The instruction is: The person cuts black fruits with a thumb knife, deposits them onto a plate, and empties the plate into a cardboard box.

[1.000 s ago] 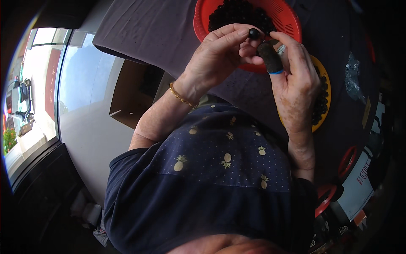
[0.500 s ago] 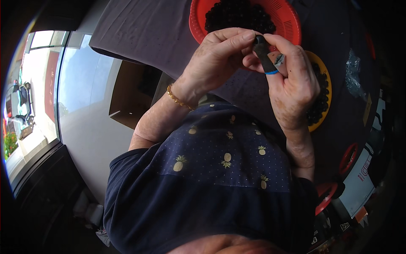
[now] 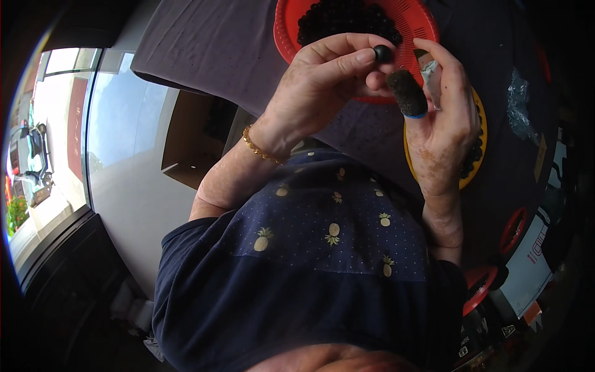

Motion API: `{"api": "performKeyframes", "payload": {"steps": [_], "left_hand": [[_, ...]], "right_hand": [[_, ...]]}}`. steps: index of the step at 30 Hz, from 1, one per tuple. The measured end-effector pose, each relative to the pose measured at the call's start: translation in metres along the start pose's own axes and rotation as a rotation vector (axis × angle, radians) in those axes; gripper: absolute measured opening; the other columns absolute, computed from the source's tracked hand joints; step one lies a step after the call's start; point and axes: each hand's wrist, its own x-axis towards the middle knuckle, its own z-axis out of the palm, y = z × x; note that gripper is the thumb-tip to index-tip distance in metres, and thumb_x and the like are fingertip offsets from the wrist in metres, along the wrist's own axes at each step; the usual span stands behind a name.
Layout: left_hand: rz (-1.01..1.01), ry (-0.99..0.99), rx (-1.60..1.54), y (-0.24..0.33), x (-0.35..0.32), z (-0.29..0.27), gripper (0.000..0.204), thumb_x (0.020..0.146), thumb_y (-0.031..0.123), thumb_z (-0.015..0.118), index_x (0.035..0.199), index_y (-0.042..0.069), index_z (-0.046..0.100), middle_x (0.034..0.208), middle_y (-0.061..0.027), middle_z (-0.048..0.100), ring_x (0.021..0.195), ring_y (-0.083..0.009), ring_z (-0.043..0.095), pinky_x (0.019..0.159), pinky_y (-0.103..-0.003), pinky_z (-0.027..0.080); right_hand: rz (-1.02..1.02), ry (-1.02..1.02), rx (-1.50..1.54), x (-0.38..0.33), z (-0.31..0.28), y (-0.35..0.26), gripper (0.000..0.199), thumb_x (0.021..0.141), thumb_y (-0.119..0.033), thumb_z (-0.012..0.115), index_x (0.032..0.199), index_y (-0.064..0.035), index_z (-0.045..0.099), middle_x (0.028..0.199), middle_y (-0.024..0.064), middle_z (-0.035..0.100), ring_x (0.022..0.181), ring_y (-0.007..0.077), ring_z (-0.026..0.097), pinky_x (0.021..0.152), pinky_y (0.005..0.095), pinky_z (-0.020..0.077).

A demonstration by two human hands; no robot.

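Note:
My left hand [image 3: 322,93], with a gold bracelet at the wrist, pinches a small round black berry [image 3: 382,53] between thumb and fingertips. My right hand [image 3: 441,133] is raised beside it. Its thumb wears a dark stained cover with a blue rim [image 3: 407,93]. A small silvery metal tool [image 3: 430,69] sits under its index finger. The berry is just left of the tool and above the covered thumb. Behind both hands is a red basket [image 3: 286,28] filled with black berries [image 3: 344,18]. A yellow bowl [image 3: 481,139] with more berries is partly hidden by my right hand.
A dark grey cloth [image 3: 211,49] covers the table. A crumpled clear plastic bag [image 3: 519,102] lies to the right. Red-rimmed containers [image 3: 514,229] and printed packages [image 3: 533,263] crowd the lower right. A brown cardboard box [image 3: 192,149] stands on the pale floor at left.
Half a second ago my left hand pressed the berry against the tool. Now the berry is drawn back and shows at my left fingertips. Both hands stay in about the same place.

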Motion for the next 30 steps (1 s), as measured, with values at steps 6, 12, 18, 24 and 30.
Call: {"api": "performKeyframes", "payload": {"steps": [6,12,18,24,30], "left_hand": [[0.014,0.064,-0.096,-0.002,-0.001,0.009,0.024,0.091,0.014,0.052,0.110,-0.001,0.056,0.082,-0.0038,0.058,0.072,-0.0093,0.057,0.073,-0.030,0.052],[0.057,-0.007,-0.082,-0.003,-0.002,0.005,0.024,0.091,0.015,0.053,0.110,0.000,0.056,0.081,-0.0027,0.056,0.072,-0.0083,0.054,0.073,-0.028,0.051],[0.099,-0.039,-0.060,-0.006,-0.002,0.001,0.024,0.091,0.014,0.053,0.110,0.000,0.056,0.084,-0.0033,0.057,0.073,-0.0081,0.053,0.070,-0.024,0.049],[0.128,-0.046,-0.030,-0.005,-0.003,0.002,0.025,0.091,0.014,0.054,0.110,-0.001,0.056,0.087,-0.0038,0.058,0.072,-0.0080,0.053,0.069,-0.023,0.048],[0.106,-0.060,0.003,0.002,-0.005,0.002,0.024,0.090,0.014,0.054,0.108,-0.002,0.057,0.088,-0.0047,0.059,0.072,-0.0081,0.053,0.069,-0.023,0.047]], "right_hand": [[-0.023,-0.077,-0.207,0.002,0.001,-0.004,0.030,0.086,-0.026,0.058,0.106,-0.0045,0.057,0.087,0.0092,0.060,0.076,0.0248,0.063,0.062,0.0320,0.0505],[-0.122,0.038,-0.218,0.001,0.011,0.005,0.035,0.078,-0.031,0.066,0.100,-0.0051,0.057,0.072,0.0039,0.056,0.062,0.0198,0.060,0.052,0.0308,0.0484],[-0.056,-0.055,-0.200,0.001,0.005,-0.004,0.030,0.084,-0.025,0.059,0.106,-0.0052,0.057,0.084,0.0079,0.060,0.073,0.0237,0.062,0.060,0.0317,0.0507],[-0.046,-0.039,-0.208,0.000,0.007,-0.005,0.031,0.083,-0.028,0.061,0.104,-0.0050,0.057,0.083,0.0076,0.060,0.072,0.0231,0.062,0.059,0.0314,0.0506],[-0.098,-0.042,-0.237,0.000,0.006,-0.003,0.030,0.082,-0.028,0.062,0.101,-0.0046,0.058,0.078,0.0063,0.059,0.069,0.0220,0.062,0.056,0.0312,0.0502]]}}
